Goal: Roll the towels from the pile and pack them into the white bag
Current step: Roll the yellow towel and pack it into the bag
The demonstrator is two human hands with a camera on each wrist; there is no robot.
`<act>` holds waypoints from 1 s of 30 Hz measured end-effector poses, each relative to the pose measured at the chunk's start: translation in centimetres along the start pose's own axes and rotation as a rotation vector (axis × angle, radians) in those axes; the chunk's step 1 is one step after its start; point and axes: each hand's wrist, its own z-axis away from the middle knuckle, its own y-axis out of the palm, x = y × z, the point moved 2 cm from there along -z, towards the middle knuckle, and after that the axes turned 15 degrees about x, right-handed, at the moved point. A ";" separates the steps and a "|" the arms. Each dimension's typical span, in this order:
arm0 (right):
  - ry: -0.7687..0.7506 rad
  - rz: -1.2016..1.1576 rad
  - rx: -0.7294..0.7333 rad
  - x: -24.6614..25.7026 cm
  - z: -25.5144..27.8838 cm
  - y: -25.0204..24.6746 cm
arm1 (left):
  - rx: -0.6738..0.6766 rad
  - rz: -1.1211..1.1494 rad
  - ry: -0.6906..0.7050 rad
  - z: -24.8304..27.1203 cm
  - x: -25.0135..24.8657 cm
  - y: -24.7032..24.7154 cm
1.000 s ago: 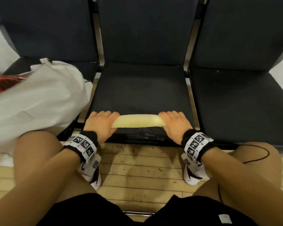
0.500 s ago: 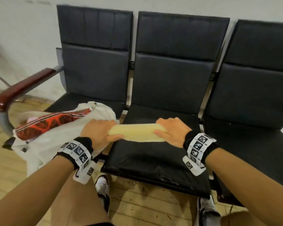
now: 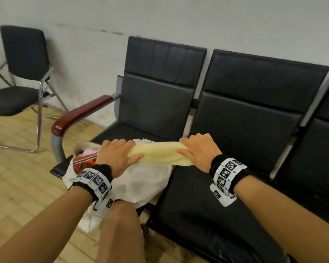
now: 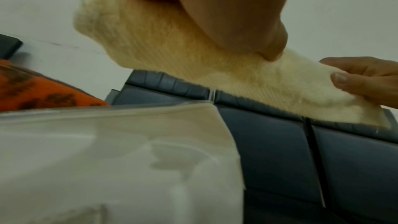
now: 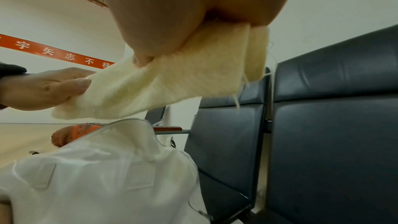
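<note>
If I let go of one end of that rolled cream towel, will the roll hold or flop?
Probably flops: the cream towel sags slightly between the left hand and right hand. Its layered end looks loose, so it may unroll. Fuzzy pile suggests it won't slip easily.

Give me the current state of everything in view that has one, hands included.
yellow towel: rolled, held in the air above the bag
left hand: grip closed round the towel's left end
right hand: grip closed round the towel's right end
white bag: open at the top, resting on the leftmost seat
red patterned towel: rolled, already inside the bag
pink towel: inside the bag
</note>
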 end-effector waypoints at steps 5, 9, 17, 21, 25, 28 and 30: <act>0.058 0.108 -0.093 1.6 -5.0 -2.5 | -0.090 0.086 -0.090 -1.8 3.7 -0.1; 0.051 0.119 -0.132 3.1 -7.6 -2.9 | -0.084 0.159 -0.169 -3.4 6.0 1.0; -0.007 0.035 -0.123 9.3 -12.6 1.2 | 0.085 0.248 -0.383 -2.5 9.5 6.8; 0.004 -0.117 -0.034 14.2 -14.6 3.9 | 0.154 0.303 -0.454 -1.1 10.9 8.1; 0.050 -0.216 0.078 18.0 -15.8 6.3 | 0.196 0.248 -0.460 -0.2 11.2 8.6; 0.004 -0.236 0.167 19.1 -16.5 7.4 | 0.187 0.305 -0.432 -0.4 11.0 8.9; -0.037 -0.243 0.194 18.9 -16.8 7.7 | 0.224 0.347 -0.399 -0.8 10.4 9.1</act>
